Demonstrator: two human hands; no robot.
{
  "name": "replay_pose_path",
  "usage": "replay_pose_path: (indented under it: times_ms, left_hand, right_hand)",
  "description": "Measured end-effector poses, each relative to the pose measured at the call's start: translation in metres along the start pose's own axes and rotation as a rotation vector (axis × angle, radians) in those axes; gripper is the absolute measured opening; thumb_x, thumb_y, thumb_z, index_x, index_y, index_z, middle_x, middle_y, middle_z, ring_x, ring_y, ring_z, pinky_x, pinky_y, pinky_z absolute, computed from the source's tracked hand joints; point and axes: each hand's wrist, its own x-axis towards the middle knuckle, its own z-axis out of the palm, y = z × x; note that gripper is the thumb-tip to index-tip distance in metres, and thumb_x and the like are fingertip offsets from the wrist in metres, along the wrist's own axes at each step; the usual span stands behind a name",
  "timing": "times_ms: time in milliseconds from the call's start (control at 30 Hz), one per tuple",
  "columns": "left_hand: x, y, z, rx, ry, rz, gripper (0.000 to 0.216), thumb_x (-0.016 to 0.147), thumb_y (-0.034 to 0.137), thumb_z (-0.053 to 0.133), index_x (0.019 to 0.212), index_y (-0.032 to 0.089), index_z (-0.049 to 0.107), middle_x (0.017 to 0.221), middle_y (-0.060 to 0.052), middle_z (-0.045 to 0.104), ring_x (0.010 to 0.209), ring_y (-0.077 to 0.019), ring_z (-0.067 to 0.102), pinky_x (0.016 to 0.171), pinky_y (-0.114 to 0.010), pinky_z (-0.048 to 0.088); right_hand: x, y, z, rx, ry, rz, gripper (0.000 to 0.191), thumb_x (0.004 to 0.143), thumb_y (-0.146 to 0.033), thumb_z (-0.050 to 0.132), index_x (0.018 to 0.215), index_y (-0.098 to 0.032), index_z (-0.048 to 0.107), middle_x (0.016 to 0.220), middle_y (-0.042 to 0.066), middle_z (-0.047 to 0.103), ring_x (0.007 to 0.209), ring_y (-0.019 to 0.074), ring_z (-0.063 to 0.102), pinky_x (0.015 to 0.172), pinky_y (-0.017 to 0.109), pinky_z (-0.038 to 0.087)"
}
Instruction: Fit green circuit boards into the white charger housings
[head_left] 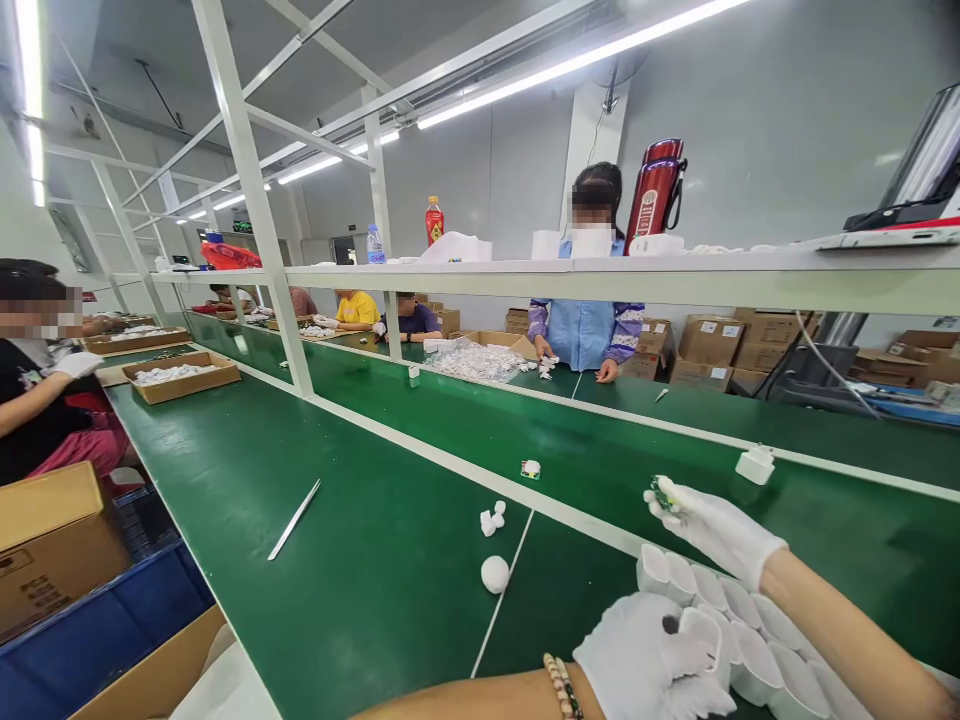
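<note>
In a white glove, my left hand (637,660) is closed around a white plastic housing (703,632) at the lower right. Beside it on the green table lie rows of similar white housings (754,655). My right hand (709,525), also gloved, reaches over the belt with a small green circuit board (663,495) pinched in its fingertips. Another circuit board (531,469) with a white part on top lies on the belt. Left of my hands are a round white piece (495,574) and several small white pieces (492,519).
Tweezers (294,520) lie on the table (360,590) to the left. A single white housing (755,464) stands on the belt (600,460). Across it, a co-worker (589,330) handles small white parts. A shelf (525,278) with a red flask (655,195) spans above; a post (255,200) supports it.
</note>
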Motion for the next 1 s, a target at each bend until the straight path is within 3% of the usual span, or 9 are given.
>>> replay_pose_path:
  times_ms: [67,167,267,400,533,667,767,900,1000]
  left_hand:
    - [0.002,0.007,-0.007,-0.175,0.092,-0.018,0.022,0.093,0.039,0.051,0.096,0.020,0.060,0.102,-0.004,0.063,0.096,-0.0181,0.058,0.081,-0.028,0.047]
    - [0.005,0.019,-0.020,-0.423,0.221,-0.071,0.018,0.095,0.029,0.048,0.084,0.020,0.058,0.090,-0.004,0.062,0.090,-0.0148,0.058,0.083,-0.026,0.048]
    - [0.009,0.024,-0.032,-0.532,0.342,-0.067,0.017,0.085,0.031,0.064,0.079,0.020,0.054,0.101,-0.007,0.059,0.090,-0.0176,0.058,0.085,-0.033,0.049]
    - [0.016,0.031,-0.050,-0.649,0.398,-0.050,0.026,0.071,0.016,0.076,0.087,0.021,0.055,0.108,-0.005,0.060,0.099,-0.0200,0.060,0.092,-0.035,0.048]
    - [0.020,0.042,-0.063,-0.546,0.430,-0.107,0.058,0.063,0.005,0.074,0.112,0.023,0.050,0.105,-0.003,0.061,0.093,-0.0189,0.062,0.084,-0.033,0.051]
    - [0.019,0.047,-0.068,-0.373,0.408,-0.056,0.048,0.069,0.010,0.073,0.111,0.025,0.053,0.107,-0.003,0.059,0.099,-0.0192,0.060,0.089,-0.035,0.050]
    - [0.016,0.048,-0.071,-0.327,0.350,0.010,0.048,0.075,0.015,0.073,0.116,0.028,0.053,0.109,-0.002,0.058,0.101,-0.0178,0.058,0.088,-0.033,0.050]
    - [0.014,0.050,-0.074,-0.277,0.337,0.048,0.046,0.076,0.013,0.072,0.116,0.027,0.053,0.107,-0.003,0.055,0.099,-0.0174,0.056,0.086,-0.032,0.051]
    - [0.015,0.051,-0.076,-0.249,0.325,0.039,0.043,0.076,0.011,0.070,0.113,0.025,0.054,0.104,-0.003,0.056,0.095,-0.0178,0.057,0.083,-0.032,0.051]
  right_hand:
    - [-0.022,0.000,-0.013,0.074,-0.019,0.094,0.028,0.077,-0.045,0.072,0.086,-0.019,0.069,0.092,0.011,0.070,0.089,0.0235,0.068,0.076,0.032,0.058]
    - [-0.067,-0.004,-0.031,0.188,-0.096,0.212,0.044,0.070,-0.041,0.078,0.106,-0.018,0.068,0.104,0.012,0.069,0.097,0.0249,0.067,0.083,0.032,0.056]
    - [-0.112,-0.014,-0.040,0.147,-0.219,0.191,0.070,0.072,-0.043,0.075,0.134,-0.019,0.052,0.093,0.009,0.070,0.078,0.0221,0.067,0.066,0.033,0.055]
    - [-0.147,-0.035,-0.038,-0.023,-0.246,0.007,0.063,0.070,-0.033,0.075,0.130,-0.021,0.059,0.089,0.006,0.070,0.079,0.0238,0.065,0.071,0.036,0.054]
    - [-0.161,-0.047,-0.033,-0.283,-0.038,-0.157,0.049,0.068,-0.024,0.076,0.117,-0.027,0.068,0.109,0.005,0.068,0.099,0.0273,0.062,0.085,0.038,0.052]
    - [-0.171,-0.042,-0.028,-0.519,0.144,-0.347,0.052,0.064,-0.023,0.083,0.113,-0.031,0.067,0.116,0.004,0.066,0.097,0.0241,0.061,0.078,0.034,0.054]
    - [-0.177,-0.034,-0.023,-0.610,0.112,-0.557,0.047,0.069,-0.023,0.081,0.111,-0.029,0.059,0.099,0.001,0.067,0.077,0.0167,0.060,0.064,0.028,0.052]
    - [-0.179,-0.029,-0.018,-0.692,-0.017,-0.721,0.038,0.082,-0.018,0.071,0.111,-0.029,0.050,0.094,-0.002,0.064,0.083,0.0141,0.058,0.079,0.029,0.048]
    - [-0.178,-0.029,-0.016,-0.743,-0.005,-0.747,0.031,0.083,-0.016,0.069,0.105,-0.027,0.050,0.099,-0.001,0.063,0.094,0.0160,0.057,0.086,0.032,0.045]
